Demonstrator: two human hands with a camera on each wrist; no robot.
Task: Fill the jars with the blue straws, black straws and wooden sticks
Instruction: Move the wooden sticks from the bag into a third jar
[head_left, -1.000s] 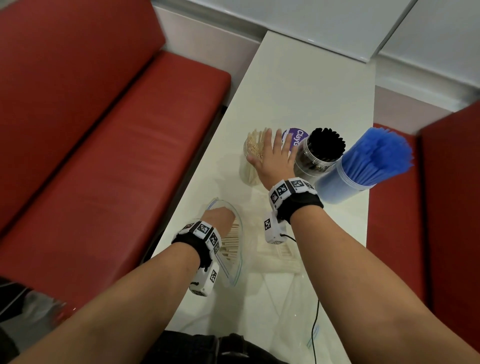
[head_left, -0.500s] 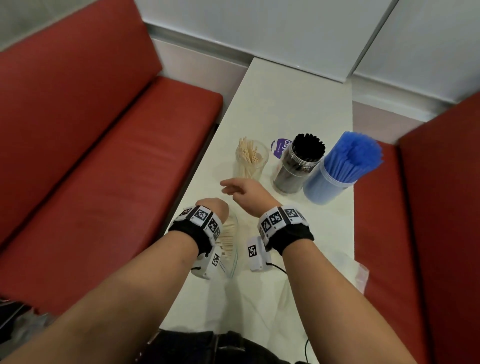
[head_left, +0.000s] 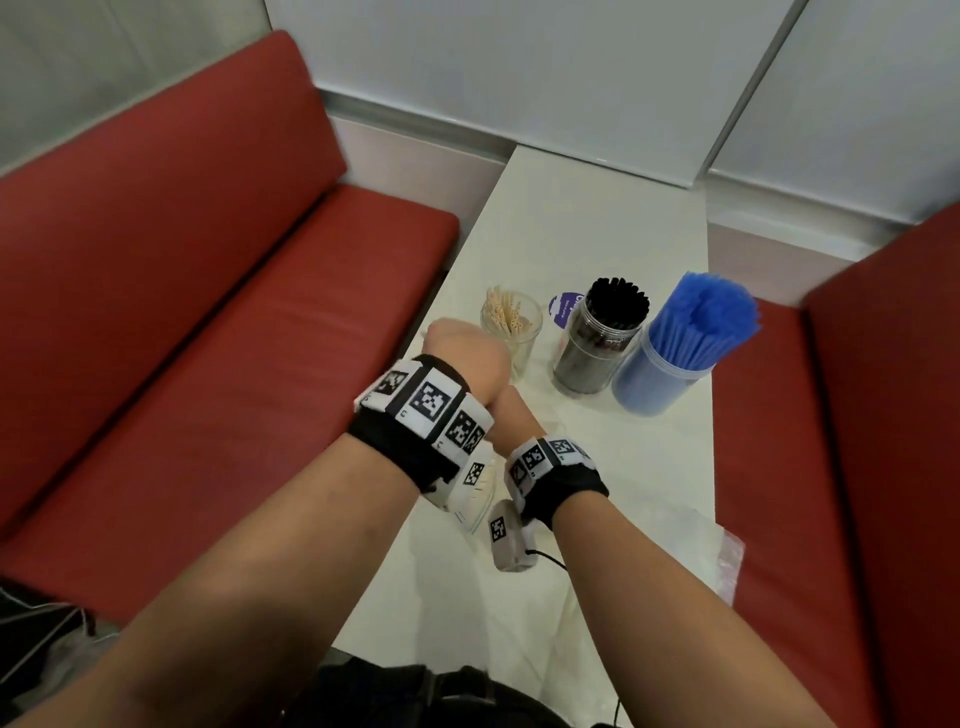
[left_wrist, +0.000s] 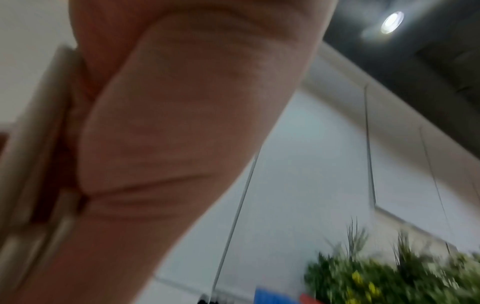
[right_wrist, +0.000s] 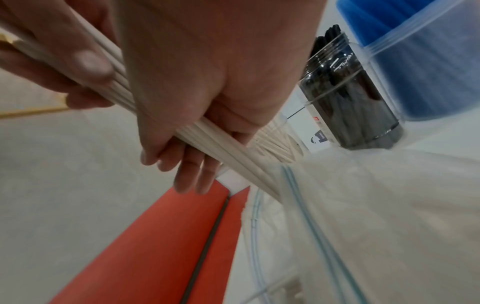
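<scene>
My left hand (head_left: 462, 353) is raised in a fist over the table's left edge, beside the glass jar of wooden sticks (head_left: 511, 332). In the left wrist view, pale sticks (left_wrist: 33, 154) run past its palm. My right hand (head_left: 514, 415) sits mostly hidden under the left wrist. The right wrist view shows its thumb and fingers (right_wrist: 189, 174) round a bundle of wooden sticks (right_wrist: 221, 148) that comes out of a clear zip bag (right_wrist: 363, 205). The left hand's fingers (right_wrist: 85, 61) grip the bundle's upper end. A jar of black straws (head_left: 597, 348) and a jar of blue straws (head_left: 670, 358) stand to the right.
The white table (head_left: 597, 218) runs narrow between two red benches (head_left: 208, 312) (head_left: 857, 415). A purple round label (head_left: 563, 309) lies behind the jars. Crumpled clear plastic (head_left: 722, 556) lies at the table's near right edge. A cable (head_left: 550, 558) trails from the right wrist device.
My right hand left the stick jar and came back under the left wrist. My left hand rose from the bag toward the jar. The head view tilted up.
</scene>
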